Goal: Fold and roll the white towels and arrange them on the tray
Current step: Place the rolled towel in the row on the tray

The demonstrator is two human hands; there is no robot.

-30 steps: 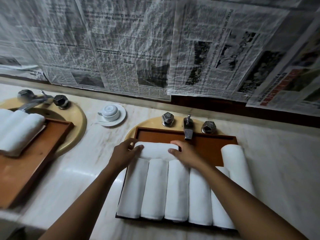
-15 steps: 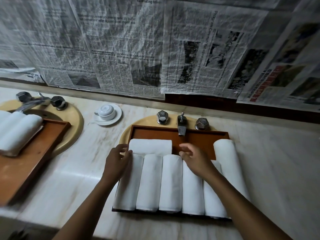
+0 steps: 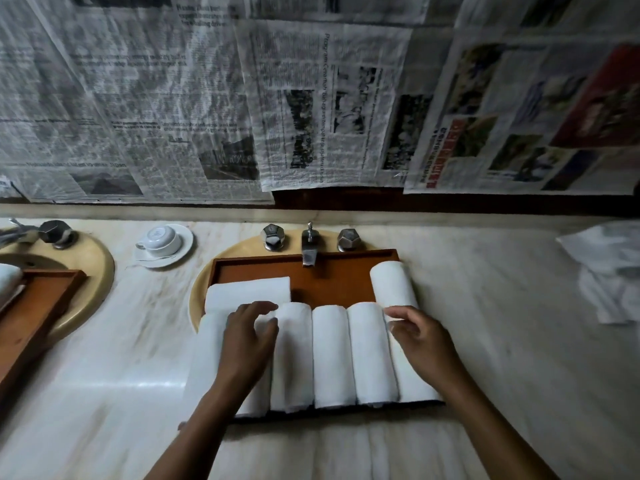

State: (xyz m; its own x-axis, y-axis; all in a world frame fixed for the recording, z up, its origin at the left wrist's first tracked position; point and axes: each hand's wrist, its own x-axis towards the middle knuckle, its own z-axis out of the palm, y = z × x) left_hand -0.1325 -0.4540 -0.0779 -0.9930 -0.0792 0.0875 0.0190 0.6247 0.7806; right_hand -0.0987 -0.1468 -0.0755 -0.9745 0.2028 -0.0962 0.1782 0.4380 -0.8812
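Note:
A brown wooden tray [image 3: 332, 282] lies over a yellow sink basin. Several white rolled towels [image 3: 330, 355] lie side by side along its front. One more roll [image 3: 247, 292] lies crosswise at the back left. Another roll [image 3: 393, 284] lies lengthwise at the back right, overlapping the row. My left hand [image 3: 247, 337] rests on the two leftmost rolls with its fingers loosely curved. My right hand [image 3: 419, 337] touches the far end of the rightmost roll, fingers relaxed. My forearms hide parts of the outer rolls.
A faucet [image 3: 309, 251] with two knobs overhangs the tray's back edge. An upturned cup on a saucer [image 3: 162, 240] stands at the left. A second tray [image 3: 38, 306] with towels sits over the left sink. Crumpled paper [image 3: 609, 265] lies at the right.
Both hands drew back from the crosswise roll and spread apart. The left one now lies on the left rolls, the right one at the rightmost roll. The camera tilted down.

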